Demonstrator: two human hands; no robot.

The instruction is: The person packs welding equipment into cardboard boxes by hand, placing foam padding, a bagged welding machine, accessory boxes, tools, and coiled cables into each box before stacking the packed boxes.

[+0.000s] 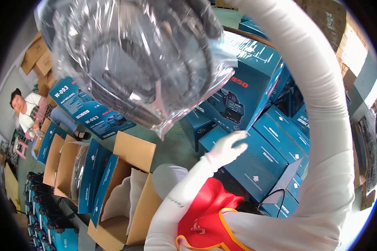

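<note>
A clear plastic bag (pixel 155 71) with coiled black cable inside hangs large and close at the upper left. My right arm (pixel 318 96), in a white sleeve, arches up past the top edge, so its hand is out of sight; whether it holds the bag does not show. My left hand (pixel 227 151), in a white glove, is stretched out with fingers apart, holding nothing. Its fingertips are by the lower corner of a blue printed carton (pixel 238 94); I cannot tell if they touch. Left of that arm stands an opened carton (pixel 109 232) with white foam (pixel 118 201) inside.
More opened cartons (pixel 63 167) line up at the left. Several closed blue boxes (pixel 255 163) are packed together at the right. Blue and black machines (pixel 46 221) stand at the lower left. Another person (pixel 31 111) sits at the far left, near stacked brown cartons (pixel 40 60).
</note>
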